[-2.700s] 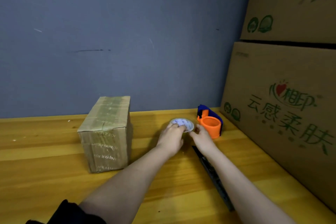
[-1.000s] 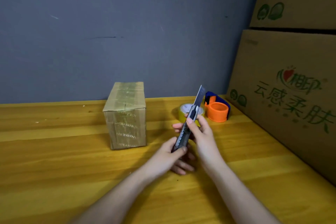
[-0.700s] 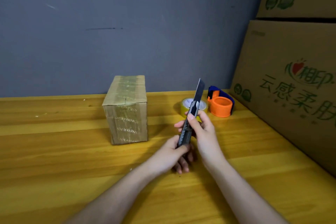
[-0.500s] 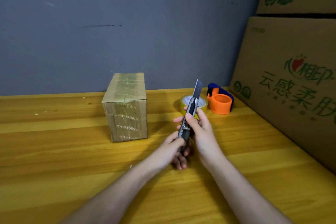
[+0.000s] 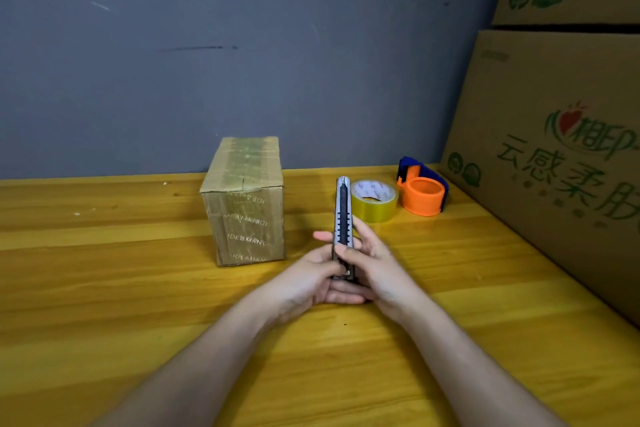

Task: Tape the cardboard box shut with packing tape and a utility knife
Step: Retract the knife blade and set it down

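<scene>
A small cardboard box [image 5: 246, 204] wrapped in clear tape stands on the wooden table [image 5: 104, 288], left of centre. I hold a utility knife [image 5: 343, 215] upright in front of me with both hands. My left hand [image 5: 308, 282] grips its lower end, and my right hand [image 5: 375, 263] wraps the handle with the thumb on the slider. No blade shows above the knife's tip. A roll of yellowish packing tape [image 5: 374, 200] lies flat just behind the knife.
An orange and blue tape dispenser [image 5: 423, 191] sits right of the tape roll. Two large printed cartons [image 5: 561, 135] are stacked along the right edge. A grey wall [image 5: 242, 45] closes the back of the table.
The tape roll has been put down and the knife picked up. The blade, extended half a second ago, has slid back into the handle, and the knife now stands straight instead of tilted.
</scene>
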Demonstrator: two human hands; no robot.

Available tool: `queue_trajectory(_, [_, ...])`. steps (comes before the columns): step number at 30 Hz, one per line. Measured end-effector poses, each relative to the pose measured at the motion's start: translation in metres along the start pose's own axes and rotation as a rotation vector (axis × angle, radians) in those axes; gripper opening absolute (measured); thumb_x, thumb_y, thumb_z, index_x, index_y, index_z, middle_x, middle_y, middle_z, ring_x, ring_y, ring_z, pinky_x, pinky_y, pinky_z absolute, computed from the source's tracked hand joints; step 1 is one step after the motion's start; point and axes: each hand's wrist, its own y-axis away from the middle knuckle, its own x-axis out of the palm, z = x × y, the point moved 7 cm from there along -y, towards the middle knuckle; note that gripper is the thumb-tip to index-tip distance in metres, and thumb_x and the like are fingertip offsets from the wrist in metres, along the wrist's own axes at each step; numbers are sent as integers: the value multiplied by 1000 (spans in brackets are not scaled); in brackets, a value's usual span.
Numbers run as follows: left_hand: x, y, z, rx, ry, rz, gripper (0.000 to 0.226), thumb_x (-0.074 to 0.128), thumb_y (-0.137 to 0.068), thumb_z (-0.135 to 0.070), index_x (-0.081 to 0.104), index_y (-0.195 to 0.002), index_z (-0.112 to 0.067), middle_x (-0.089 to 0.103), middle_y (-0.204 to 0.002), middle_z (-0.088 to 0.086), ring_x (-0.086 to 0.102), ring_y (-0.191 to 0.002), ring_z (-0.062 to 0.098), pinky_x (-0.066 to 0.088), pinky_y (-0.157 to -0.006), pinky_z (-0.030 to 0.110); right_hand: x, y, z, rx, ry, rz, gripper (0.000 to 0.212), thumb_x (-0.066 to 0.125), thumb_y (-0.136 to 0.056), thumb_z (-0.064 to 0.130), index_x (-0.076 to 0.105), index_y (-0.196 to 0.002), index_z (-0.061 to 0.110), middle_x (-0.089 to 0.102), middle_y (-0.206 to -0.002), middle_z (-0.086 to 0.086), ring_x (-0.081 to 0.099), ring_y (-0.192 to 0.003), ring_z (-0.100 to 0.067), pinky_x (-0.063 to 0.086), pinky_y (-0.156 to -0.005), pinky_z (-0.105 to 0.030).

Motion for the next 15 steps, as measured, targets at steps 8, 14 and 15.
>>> queue_trajectory(8, [-1, 2, 2, 2, 14, 72, 33, 43, -92, 6, 58, -112, -15, 74, -97, 7, 72, -85, 19, 58, -81, 28, -6, -1, -3, 43, 21, 52, 39, 50, -93, 1, 45, -130, 13, 66, -124, -9, 65, -101, -24, 56, -85, -31])
queue_trajectory(14, [-5, -1, 2, 18, 85, 43, 36, 40, -92, 11, 48, -116, -14, 72, -98, 10, 73, -81, 22, 59, -78, 31, -10, -3, -5, 11, -22, -9, 33, 53, -89, -3, 54, -121, 6, 67, -119, -10, 67, -94, -16, 57, -80, -26])
queue_trajectory(15, [-6, -2, 3, 21, 92, 8, 34, 40, -92, 11, 44, -115, -13, 71, -97, 12, 73, -79, 21, 60, -76, 31, -13, -4, -4, -11, 24, -45, 31, 55, -88, -2, 56, -118, 7, 68, -116, -10, 66, -96, -17, 56, -81, -25])
